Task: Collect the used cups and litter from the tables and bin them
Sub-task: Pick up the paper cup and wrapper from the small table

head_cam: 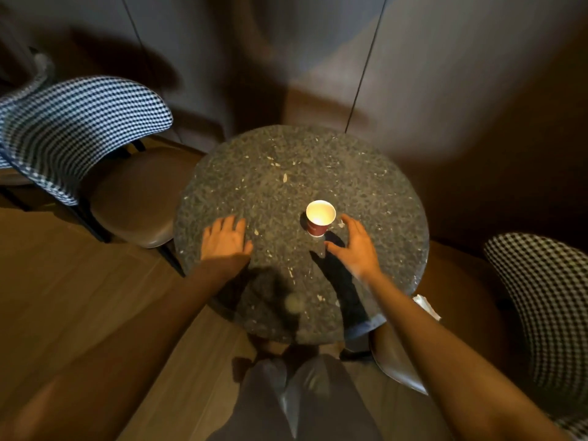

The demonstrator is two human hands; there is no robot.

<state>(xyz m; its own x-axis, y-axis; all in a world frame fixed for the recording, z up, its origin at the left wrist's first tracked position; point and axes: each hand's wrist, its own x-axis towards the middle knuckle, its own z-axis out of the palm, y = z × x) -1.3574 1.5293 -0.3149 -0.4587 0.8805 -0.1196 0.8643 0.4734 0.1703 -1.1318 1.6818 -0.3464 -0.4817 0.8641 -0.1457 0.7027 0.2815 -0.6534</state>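
A small red paper cup [319, 219] with a white inside stands upright near the middle of a round dark speckled table [280, 173]. My right hand [358, 246] hovers just right of and in front of the cup, fingers spread and relaxed, a short gap away from it. My left hand [226, 239] lies flat over the table's left part, fingers straight, holding nothing. A white crumpled scrap [426, 306], perhaps a napkin, shows at the table's right edge, partly hidden by my right forearm.
A houndstooth-backed chair [79, 128] with a brown seat stands to the left of the table. Another such chair [547, 307] is at the right. Grey wall panels rise behind the table. Wooden floor lies at the lower left.
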